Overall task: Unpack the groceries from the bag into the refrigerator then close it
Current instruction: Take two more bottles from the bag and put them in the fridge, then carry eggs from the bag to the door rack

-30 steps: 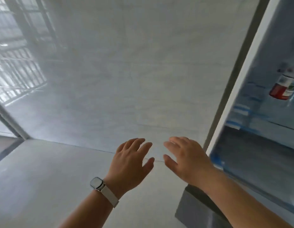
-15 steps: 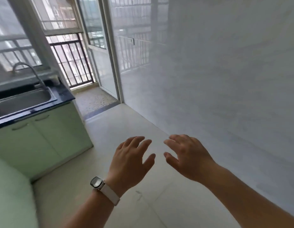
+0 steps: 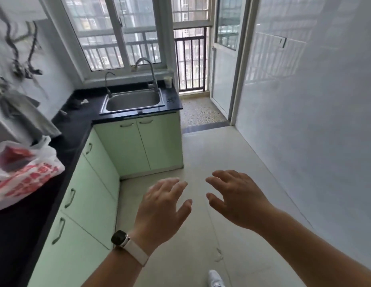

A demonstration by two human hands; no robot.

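The white and red bag (image 3: 20, 172) sits on the black counter (image 3: 76, 129) far to the left. A metal sink (image 3: 132, 101) is under the window. The left hand (image 3: 161, 212), with a watch (image 3: 119, 238), holds nothing, its fingers spread. Beside it the right hand (image 3: 240, 200) is spread and holds nothing too, over the pale floor (image 3: 201, 154).

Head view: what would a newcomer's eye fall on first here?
The left hand, with a watch on its wrist, and the right hand hover open mid-frame over the floor, holding nothing. At the left edge, a red-and-white plastic bag sits on the black counter. Farther back, a steel sink lies under the window.
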